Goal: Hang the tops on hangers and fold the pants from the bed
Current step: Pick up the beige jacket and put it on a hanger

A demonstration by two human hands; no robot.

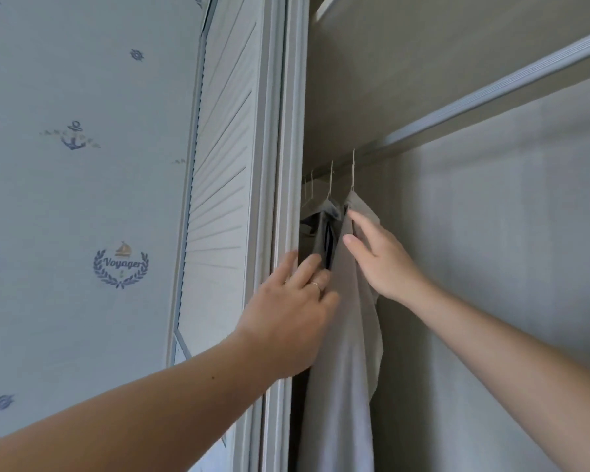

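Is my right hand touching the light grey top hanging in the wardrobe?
Touching. In the head view the right hand lays straight fingers against the light grey top just under its hanger hook, no gap.

Pale blue wallpaper [82, 199]: navy anchor, ship-wheel and laurel "Voyager" motifs. White slatted wardrobe door [225, 165]. Light grey hanging top [341, 352]; darker grey top [319, 233]. Beige wardrobe interior [491, 233].

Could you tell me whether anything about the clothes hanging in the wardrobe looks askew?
Slightly. The light grey top hangs bunched and narrow on its hanger, one flap jutting out on the right. The darker top beside it looks crumpled near the collar. Nothing looks damaged.
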